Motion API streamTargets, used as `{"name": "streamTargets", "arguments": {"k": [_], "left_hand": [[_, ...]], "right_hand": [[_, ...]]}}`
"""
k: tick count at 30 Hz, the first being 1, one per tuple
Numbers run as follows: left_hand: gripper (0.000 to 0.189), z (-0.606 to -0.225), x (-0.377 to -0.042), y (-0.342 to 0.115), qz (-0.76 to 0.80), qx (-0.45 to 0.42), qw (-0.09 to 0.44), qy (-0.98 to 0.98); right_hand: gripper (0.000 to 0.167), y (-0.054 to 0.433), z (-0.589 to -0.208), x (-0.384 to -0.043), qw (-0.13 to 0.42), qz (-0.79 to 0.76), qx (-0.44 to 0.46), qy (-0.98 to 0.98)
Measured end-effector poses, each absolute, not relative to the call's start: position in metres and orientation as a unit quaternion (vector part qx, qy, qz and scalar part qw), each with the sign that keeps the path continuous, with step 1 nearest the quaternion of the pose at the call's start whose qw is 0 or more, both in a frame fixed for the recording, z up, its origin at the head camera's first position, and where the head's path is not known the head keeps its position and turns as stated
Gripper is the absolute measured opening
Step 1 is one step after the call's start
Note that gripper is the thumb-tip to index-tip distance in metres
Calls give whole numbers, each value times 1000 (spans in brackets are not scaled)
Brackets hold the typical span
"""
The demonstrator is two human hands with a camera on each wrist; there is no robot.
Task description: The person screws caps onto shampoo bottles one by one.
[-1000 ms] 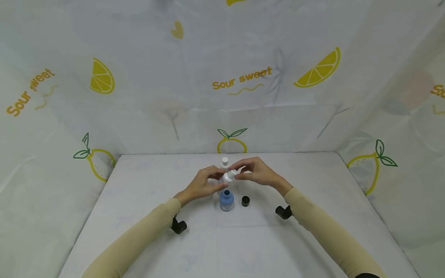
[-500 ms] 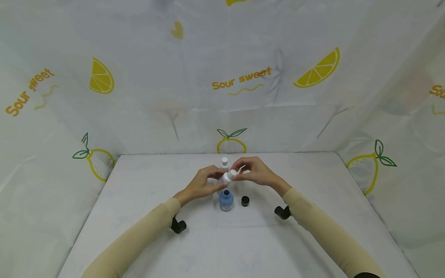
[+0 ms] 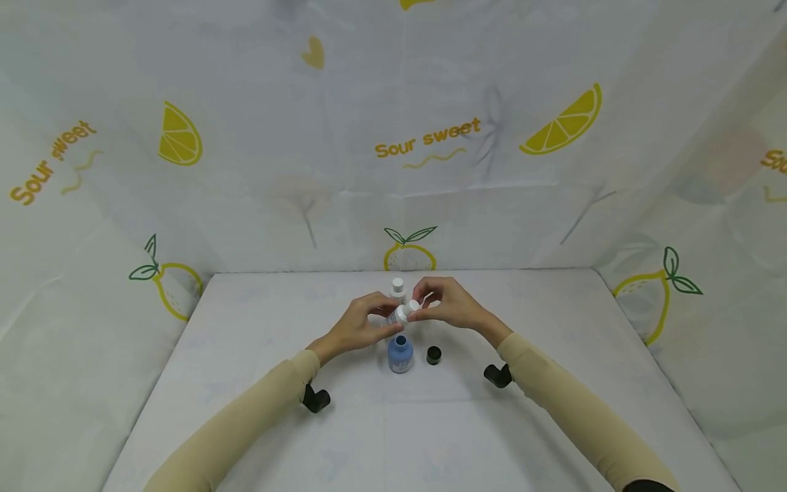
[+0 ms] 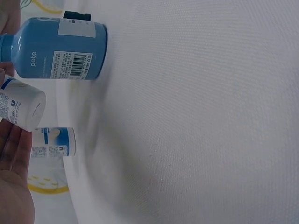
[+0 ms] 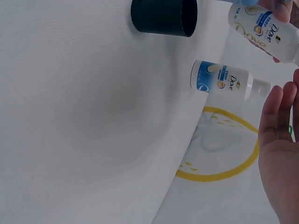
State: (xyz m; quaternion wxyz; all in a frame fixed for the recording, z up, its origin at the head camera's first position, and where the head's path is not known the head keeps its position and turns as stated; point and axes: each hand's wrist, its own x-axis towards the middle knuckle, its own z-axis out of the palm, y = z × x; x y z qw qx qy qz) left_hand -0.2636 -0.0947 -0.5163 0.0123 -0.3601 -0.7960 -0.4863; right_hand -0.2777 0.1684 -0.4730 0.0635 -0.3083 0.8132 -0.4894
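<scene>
In the head view my left hand (image 3: 359, 322) grips a small white Dove bottle (image 3: 396, 316), held tilted off the table with its top to the upper right. The thumb and fingers of my right hand (image 3: 451, 302) pinch its white cap (image 3: 413, 307). Below the tilted bottle stands a blue bottle (image 3: 400, 355), its neck uncapped. Just right of that lies a dark cap (image 3: 434, 355). A second white Dove bottle (image 3: 397, 290) stands capped behind the hands; the right wrist view shows its blue and white label. The right fingertips are partly cut off in that view.
A white cloth covers the table (image 3: 295, 444), and a lemon-print sheet (image 3: 344, 198) hangs behind and at both sides. Black wrist-camera mounts (image 3: 316, 400) hang below both forearms.
My right hand has shifted slightly left and its fingers have turned at the bottle's cap. The left hand and the bottle in it stay nearly still.
</scene>
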Motion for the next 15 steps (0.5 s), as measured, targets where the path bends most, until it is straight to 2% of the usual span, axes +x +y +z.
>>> {"name": "streamTargets", "arguments": {"k": [15], "left_hand": [[41,-519,-266,-94,-480,-355,14,-802]], "right_hand": [[28,165,-478,-278,41,-480,-292,826]]}}
